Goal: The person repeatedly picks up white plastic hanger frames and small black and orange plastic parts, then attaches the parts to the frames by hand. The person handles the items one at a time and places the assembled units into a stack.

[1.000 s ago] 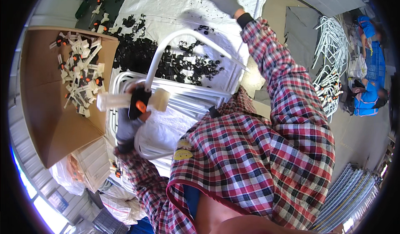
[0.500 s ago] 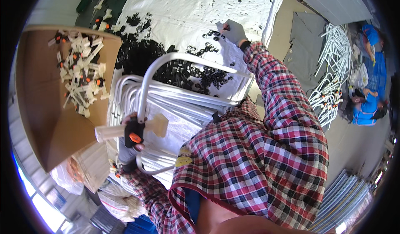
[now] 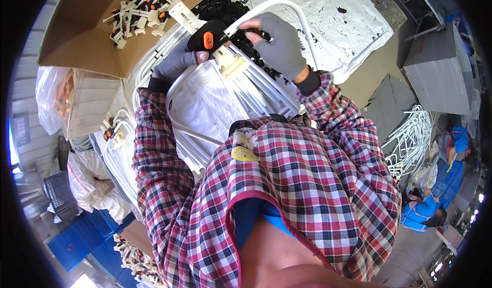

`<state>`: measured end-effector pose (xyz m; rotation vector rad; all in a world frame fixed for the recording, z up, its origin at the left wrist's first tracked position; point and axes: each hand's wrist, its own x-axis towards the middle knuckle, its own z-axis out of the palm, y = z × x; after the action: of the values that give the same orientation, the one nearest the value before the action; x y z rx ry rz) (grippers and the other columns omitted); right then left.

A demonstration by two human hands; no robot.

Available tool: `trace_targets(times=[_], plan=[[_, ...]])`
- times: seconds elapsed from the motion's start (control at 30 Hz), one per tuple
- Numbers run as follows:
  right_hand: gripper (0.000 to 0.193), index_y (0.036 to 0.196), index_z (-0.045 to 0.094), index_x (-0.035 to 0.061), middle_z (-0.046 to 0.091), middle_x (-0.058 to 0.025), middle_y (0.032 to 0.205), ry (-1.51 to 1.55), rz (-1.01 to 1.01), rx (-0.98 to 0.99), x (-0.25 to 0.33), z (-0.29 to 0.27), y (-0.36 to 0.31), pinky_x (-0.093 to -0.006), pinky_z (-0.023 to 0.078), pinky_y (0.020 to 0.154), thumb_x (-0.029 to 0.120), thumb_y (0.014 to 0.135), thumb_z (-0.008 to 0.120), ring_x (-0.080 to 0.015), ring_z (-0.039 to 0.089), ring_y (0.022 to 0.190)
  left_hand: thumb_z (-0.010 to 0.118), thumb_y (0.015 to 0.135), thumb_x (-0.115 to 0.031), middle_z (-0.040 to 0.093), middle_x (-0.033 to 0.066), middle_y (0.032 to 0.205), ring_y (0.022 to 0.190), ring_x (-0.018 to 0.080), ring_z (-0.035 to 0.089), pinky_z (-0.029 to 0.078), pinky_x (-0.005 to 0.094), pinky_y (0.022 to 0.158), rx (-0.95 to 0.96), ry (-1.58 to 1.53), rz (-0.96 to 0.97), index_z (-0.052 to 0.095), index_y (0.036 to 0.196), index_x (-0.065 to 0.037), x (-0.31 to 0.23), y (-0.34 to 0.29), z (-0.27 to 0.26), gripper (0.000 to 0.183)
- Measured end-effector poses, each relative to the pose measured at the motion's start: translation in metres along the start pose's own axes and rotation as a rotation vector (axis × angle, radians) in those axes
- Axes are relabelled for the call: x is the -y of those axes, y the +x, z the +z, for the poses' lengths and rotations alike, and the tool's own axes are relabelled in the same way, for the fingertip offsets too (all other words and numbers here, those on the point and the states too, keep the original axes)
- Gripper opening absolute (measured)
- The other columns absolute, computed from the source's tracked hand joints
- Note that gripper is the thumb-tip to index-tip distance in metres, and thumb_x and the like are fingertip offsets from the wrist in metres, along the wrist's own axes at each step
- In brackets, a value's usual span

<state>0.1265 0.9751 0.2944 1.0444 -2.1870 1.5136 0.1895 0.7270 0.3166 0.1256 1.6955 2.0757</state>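
Note:
My left hand (image 3: 177, 62), in a grey fingerless glove, grips a black plastic fitting (image 3: 197, 43) with an orange insert. Cream plastic pieces (image 3: 230, 62) stick out on both sides of the fitting. A bent white tube (image 3: 279, 2) runs from the fitting and loops past my right side. My right hand (image 3: 282, 44), gloved the same way, is at the tube close to the fitting, thumb and fingers drawn together. Whatever is between those fingertips is too small to make out. Beneath my hands lie stacked white tubes (image 3: 256, 98).
An open cardboard box (image 3: 77, 32) with cream-and-black fittings (image 3: 143, 11) stands at the far left. Small black parts (image 3: 218, 6) are heaped on a white sheet (image 3: 343, 37). More white tubes (image 3: 412, 139) lie at right, near people in blue (image 3: 423, 208).
My right hand has come back from the small black parts on the sheet to the tube by the fitting. The left hand has raised and turned the fitting and tube. The view has shifted.

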Motion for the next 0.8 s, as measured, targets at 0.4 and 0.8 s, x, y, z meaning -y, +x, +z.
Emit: trace_targets(times=[0.4,0.8], plan=[[0.023,0.105,0.073,0.0158,0.068,-0.0020,0.100,-0.358,-0.456,0.114,-0.020,0.002,0.032,-0.0432,0.049,0.082,0.024,0.083,0.072,-0.0246,0.064,0.093,0.082,0.070,-0.052,0.056,0.0079,0.131,0.117,0.0154,0.055,0.045,0.0270,0.099,-0.007,0.095,-0.063,0.041,0.146,-0.007,0.004,0.010,-0.010,0.097],[0.035,0.086,0.071,0.0171,0.066,-0.0061,0.075,-0.418,-0.198,0.560,-0.026,0.002,0.058,-0.0409,0.047,0.064,0.051,0.087,0.064,-0.0281,0.066,0.078,0.076,0.081,-0.042,0.059,0.0016,0.113,0.100,0.0147,0.056,0.045,0.0285,0.090,-0.071,0.258,0.005,0.049,0.138,-0.005,0.009,0.000,-0.007,0.074]])
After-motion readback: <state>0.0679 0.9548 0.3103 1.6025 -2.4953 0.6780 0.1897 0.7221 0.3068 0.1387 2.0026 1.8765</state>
